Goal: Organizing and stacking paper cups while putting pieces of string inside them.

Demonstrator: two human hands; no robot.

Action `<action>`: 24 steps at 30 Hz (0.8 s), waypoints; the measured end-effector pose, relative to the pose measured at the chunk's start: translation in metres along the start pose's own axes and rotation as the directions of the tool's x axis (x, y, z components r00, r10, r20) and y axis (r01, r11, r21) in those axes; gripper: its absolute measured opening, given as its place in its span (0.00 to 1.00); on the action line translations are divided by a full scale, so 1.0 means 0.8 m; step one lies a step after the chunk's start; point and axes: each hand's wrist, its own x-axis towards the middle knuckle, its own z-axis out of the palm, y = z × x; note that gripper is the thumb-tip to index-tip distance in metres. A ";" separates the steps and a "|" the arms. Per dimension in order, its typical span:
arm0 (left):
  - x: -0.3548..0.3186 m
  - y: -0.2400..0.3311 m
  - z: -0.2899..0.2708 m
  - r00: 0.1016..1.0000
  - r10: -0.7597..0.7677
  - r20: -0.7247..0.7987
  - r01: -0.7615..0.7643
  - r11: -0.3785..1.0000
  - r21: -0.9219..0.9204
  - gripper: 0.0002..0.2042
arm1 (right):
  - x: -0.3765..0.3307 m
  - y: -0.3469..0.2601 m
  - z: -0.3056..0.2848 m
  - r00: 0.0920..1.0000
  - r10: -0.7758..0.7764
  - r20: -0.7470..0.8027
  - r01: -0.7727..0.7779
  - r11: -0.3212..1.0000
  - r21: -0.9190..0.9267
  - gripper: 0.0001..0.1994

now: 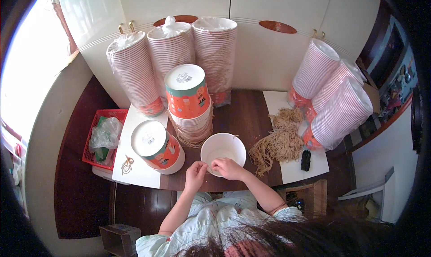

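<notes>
Both hands meet at the near rim of a white paper bucket (223,153) standing open-side up on the dark wooden surface (244,118). Left hand (195,173): fingers pinched together at the rim's 7 o'clock edge; grip looks closed on the rim or something thin there, too small to tell which. Right hand (228,167): fingers curled over the rim at 6 o'clock, tips inside the bucket, grip closed on the rim.

At 9 o'clock from the bucket, an upturned stack of printed orange buckets (158,146) leans on a white board (134,167). At 11 o'clock, a taller stack, bottom up (188,100). At 3 o'clock, a heap of tan string handles (279,142), a small black object (305,160) beside it. Bagged sleeves of buckets (173,55) stand along the cabinet at 12 o'clock; more (334,109) lean at 2 o'clock. A red basket (96,136) sits far at 9 o'clock.
</notes>
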 end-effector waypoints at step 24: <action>-0.002 0.004 0.004 1.000 -0.023 0.014 0.021 0.992 0.125 0.06 | 0.000 0.000 -0.001 0.999 0.019 -0.029 -0.015 0.993 0.118 0.03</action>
